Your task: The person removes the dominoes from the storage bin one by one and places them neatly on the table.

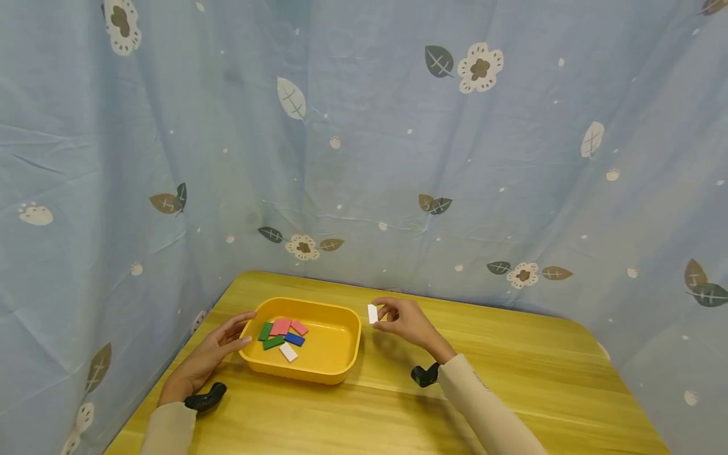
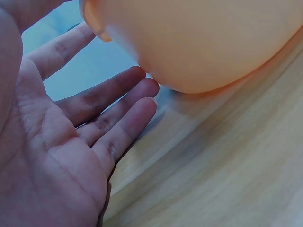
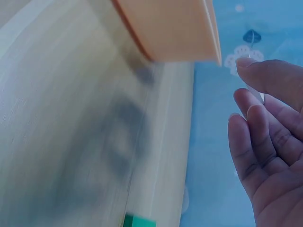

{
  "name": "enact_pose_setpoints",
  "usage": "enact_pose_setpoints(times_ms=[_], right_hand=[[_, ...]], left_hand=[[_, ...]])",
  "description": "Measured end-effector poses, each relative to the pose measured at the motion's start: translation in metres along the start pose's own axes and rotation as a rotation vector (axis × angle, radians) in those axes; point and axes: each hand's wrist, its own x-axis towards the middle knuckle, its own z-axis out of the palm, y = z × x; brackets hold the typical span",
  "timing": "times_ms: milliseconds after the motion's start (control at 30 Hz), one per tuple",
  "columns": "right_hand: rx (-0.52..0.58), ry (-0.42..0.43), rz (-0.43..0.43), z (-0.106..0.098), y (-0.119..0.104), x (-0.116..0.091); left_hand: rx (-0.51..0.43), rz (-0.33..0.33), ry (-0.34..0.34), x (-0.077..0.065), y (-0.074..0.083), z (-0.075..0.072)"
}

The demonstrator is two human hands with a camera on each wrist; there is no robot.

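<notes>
My right hand [image 1: 402, 321] pinches a white rectangular tile [image 1: 372, 314] between thumb and fingertips, raised just beyond the right side of a yellow plastic tub [image 1: 335, 373]. The right wrist view shows only a thin edge of this tile [image 3: 259, 96] behind the thumb. At the tub's left end is my left hand [image 1: 213, 351], thumb and fingertips against the rim. Seen from the left wrist, its fingers [image 2: 125, 125] are extended, tips right at the tub's outer wall [image 2: 199, 52]. Inside the tub's left half lie green tiles [image 1: 273, 342], pink tiles [image 1: 280, 327], a blue tile [image 1: 294, 339] and a white tile [image 1: 288, 352].
The tub stands on a wood-grain table [image 1: 364, 423]. A green block [image 3: 139, 221] shows at the bottom of the right wrist view. Black wrist devices [image 1: 206, 398] are on both arms. A blue patterned curtain [image 1: 375, 158] hangs behind and beside the table.
</notes>
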Motion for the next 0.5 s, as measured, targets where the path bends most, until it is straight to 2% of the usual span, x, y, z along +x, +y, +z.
enact_pose_setpoints(times_ms=[333,500], right_hand=[[0.022,0.045,0.075,-0.020,0.024,-0.021],[0.009,0.070,0.081,-0.030,0.037,-0.031]], left_hand=[[-0.013,0.004,-0.013,0.000,0.000,-0.001],[-0.011,0.002,-0.018,0.000,0.000,-0.001]])
